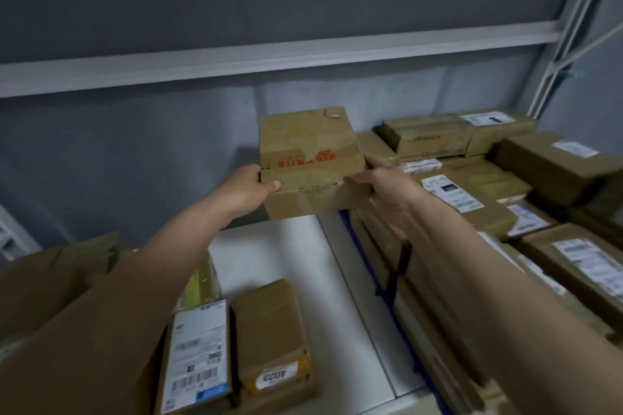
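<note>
Cardboard box (312, 158) with red print, gripped at both sides: left hand (247, 190) on its left edge, thumb curled over the top, right hand (384, 189) wrapped round its right edge. Over the far end of white shelf (269, 246). Nearer than the grip, parcel marked 4023 (273, 330); right of it, stacked parcels (472, 192).

matt brown cardboard box (310, 158) with glossy tape; smooth white shelf (269, 256); paper labels (195, 354).

held box (310, 158): tan, red print | shelf (266, 256): white | parcel (269, 323) at 6 o'clock: brown, orange tape | label (197, 354) at 7 o'clock: white, black barcodes, blue strip
</note>
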Demonstrator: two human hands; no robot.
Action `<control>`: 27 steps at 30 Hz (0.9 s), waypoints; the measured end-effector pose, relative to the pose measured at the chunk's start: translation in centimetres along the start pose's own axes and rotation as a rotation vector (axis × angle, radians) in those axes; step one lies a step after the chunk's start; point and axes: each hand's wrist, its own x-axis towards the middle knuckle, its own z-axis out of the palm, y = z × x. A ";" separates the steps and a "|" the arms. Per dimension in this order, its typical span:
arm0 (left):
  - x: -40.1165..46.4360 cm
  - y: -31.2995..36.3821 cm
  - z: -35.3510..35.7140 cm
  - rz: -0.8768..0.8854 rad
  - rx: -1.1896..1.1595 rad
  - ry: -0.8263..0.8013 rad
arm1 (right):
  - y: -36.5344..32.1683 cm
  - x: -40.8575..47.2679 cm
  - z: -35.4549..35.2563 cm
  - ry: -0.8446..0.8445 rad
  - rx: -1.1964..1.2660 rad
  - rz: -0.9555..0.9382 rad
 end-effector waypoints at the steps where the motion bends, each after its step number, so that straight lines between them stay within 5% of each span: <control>1: 0.1 0.8 0.7 -0.009 -0.028 0.004 | -0.2 -0.3 -0.9 0.010 0.001 -0.006; 27: 2.9 18.9 20.0 -0.052 -0.174 -0.142 | -1.2 -2.2 -27.1 0.200 0.042 0.073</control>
